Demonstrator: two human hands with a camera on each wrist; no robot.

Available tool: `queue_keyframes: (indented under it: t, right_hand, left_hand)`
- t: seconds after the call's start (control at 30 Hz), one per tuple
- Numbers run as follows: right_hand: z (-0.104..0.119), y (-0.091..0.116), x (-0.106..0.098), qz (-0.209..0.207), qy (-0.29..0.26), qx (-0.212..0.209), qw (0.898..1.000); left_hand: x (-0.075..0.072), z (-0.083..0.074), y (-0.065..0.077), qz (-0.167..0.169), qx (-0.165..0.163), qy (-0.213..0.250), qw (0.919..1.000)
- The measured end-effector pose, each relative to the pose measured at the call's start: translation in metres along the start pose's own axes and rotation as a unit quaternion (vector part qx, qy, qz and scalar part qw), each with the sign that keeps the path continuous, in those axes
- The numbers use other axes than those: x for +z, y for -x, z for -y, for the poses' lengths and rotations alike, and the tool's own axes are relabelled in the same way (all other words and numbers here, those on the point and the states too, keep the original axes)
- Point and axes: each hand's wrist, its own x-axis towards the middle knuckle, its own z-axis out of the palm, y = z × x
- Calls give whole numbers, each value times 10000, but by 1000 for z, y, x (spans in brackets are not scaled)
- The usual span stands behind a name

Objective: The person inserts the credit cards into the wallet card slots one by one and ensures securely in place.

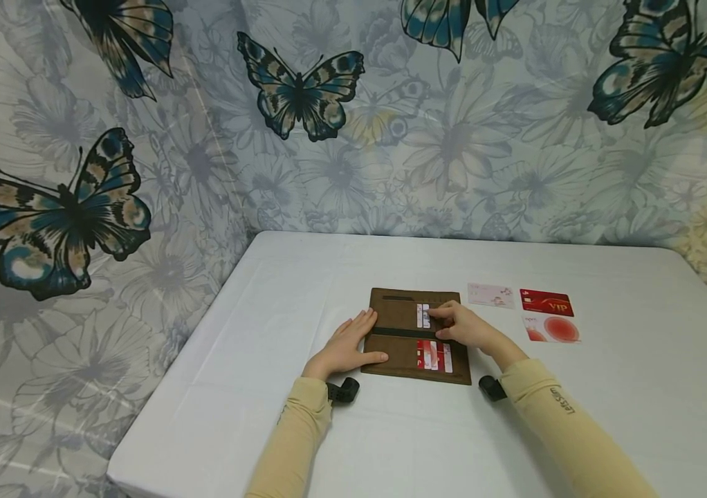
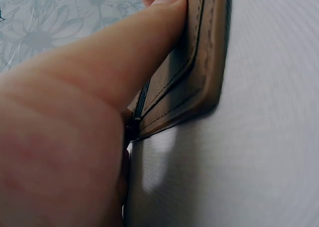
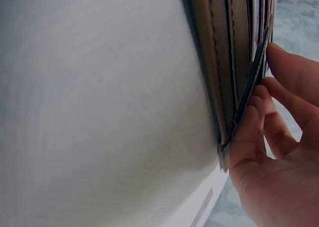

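Observation:
An open brown wallet (image 1: 391, 356) lies on the white table, a dark band across its middle. My left hand (image 1: 344, 344) rests on its left edge, fingers spread and thumb (image 2: 167, 7) lying on the leather. Bent over the upper half is my right hand (image 1: 462, 325), its fingertips (image 3: 274, 52) right at the white cards (image 1: 423, 316) in the slots there. I cannot tell whether it pinches a card. The right thumb is apart from the index finger, close to the band. Red and white cards (image 1: 434, 355) show as strips in the lower half's slots.
Right of the wallet lie a pale pink card (image 1: 490, 295), a red VIP card (image 1: 546, 303) and a white card with a red circle (image 1: 551, 329). Butterfly-patterned cloth (image 1: 341, 187) hangs behind and left of the white table (image 1: 254, 325).

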Motion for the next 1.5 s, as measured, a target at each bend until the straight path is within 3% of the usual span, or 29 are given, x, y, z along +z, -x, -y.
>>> queue_keyframes:
  t: [1.0,1.27,1.5]
  right_hand:
    - [-4,3,-7,84,-1,44,10000]
    - [-12,11,-11,61,-504,-291,9983]
    - [-24,24,-23,-201,-566,-144,9981]
  left_hand:
    - [-1,-4,3,29,-29,106,9999]
    - [-1,-3,4,-5,-45,113,9999]
    - [0,-4,4,21,-61,152,9999]
